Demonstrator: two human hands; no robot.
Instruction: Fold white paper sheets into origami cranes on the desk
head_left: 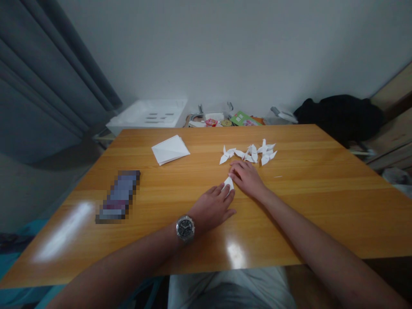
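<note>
A small piece of folded white paper point(228, 183) lies on the wooden table, partly covered by my fingers. My left hand point(212, 207), with a watch at the wrist, rests flat over its lower left side, fingers stretched out and apart. At the paper's upper tip, my right hand point(247, 177) has its fingers bent and closed together; its fingertips are partly hidden. Just beyond the right hand sits a row of several white folded-paper figures with pointed tips, among them a left one point(227, 154) and a right one point(267, 152).
A stack of white paper sheets point(170, 150) lies at the back left of the table point(302, 214). Nearer on the left is a blurred-out phone point(119, 195). Behind the table stand a white tray-like unit point(154, 112), a green packet point(243, 119) and a black bundle point(341, 116).
</note>
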